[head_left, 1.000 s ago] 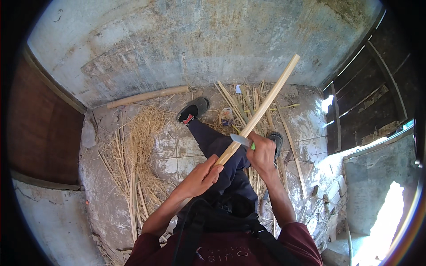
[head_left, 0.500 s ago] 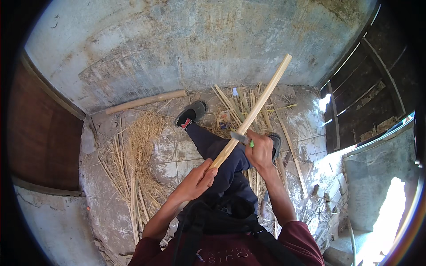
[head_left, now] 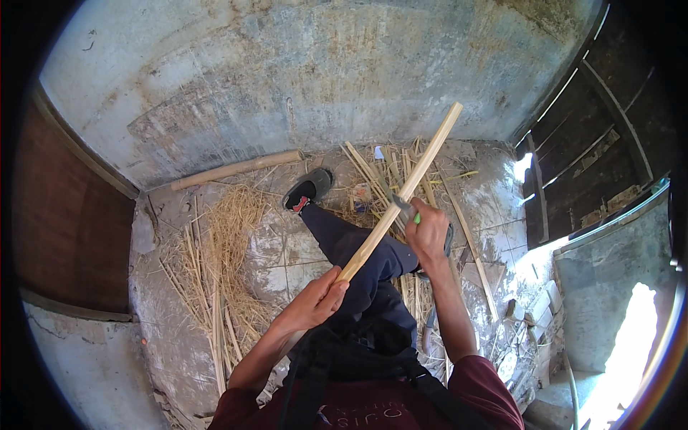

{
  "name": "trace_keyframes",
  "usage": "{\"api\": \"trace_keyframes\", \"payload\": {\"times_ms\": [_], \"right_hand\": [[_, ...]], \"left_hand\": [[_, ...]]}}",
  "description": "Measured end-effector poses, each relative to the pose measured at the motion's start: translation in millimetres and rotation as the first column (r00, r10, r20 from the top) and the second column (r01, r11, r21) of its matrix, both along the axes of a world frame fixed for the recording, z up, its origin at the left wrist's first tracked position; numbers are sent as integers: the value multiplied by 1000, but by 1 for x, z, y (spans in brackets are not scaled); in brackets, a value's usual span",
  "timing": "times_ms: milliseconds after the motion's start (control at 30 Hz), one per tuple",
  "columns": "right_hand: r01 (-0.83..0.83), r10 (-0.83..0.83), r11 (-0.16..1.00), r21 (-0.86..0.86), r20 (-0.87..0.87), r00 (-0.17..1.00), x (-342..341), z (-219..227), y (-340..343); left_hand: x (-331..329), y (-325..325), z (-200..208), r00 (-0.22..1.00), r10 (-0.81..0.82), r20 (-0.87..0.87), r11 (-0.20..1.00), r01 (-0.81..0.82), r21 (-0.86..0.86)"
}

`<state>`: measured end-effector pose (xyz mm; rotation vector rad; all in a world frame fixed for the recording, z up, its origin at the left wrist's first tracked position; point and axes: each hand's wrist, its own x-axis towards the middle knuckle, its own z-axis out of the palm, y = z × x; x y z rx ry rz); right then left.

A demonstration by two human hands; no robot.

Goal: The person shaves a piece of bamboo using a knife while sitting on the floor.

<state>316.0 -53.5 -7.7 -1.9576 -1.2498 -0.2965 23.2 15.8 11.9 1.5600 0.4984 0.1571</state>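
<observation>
My left hand (head_left: 315,299) is closed around the near end of a long, pale bamboo strip (head_left: 432,152). The strip slants up to the right across my leg, its far end raised in front of the wall. My right hand (head_left: 428,231) grips a knife (head_left: 403,205) with a bit of green showing at its handle. The blade lies across the strip about midway along, against its surface. Fingers hide most of the knife's handle.
Thin shavings (head_left: 240,222) and split strips (head_left: 213,308) are heaped on the floor at left. A round pole (head_left: 236,169) lies along the wall. More strips (head_left: 369,168) lie beyond my feet, and broken blocks (head_left: 541,308) sit at right.
My right hand and the knife have shifted up and right along the bamboo strip. The strip's far end has dipped a little; my left hand keeps its hold.
</observation>
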Motion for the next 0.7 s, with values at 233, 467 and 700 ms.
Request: {"api": "trace_keyframes", "payload": {"times_ms": [233,467,700], "right_hand": [[19,-17,1000,-24,56,998,21,-6,11],[-6,6,1000,-3,115,993,30,-10,26],[37,-36,999,-2,69,997,21,-9,29]], "left_hand": [[-8,5,-6,999,19,-45,1000,-19,-2],[-13,8,-7,997,49,-62,996,-44,80],[-19,11,-8,996,62,-69,996,-58,63]]}}
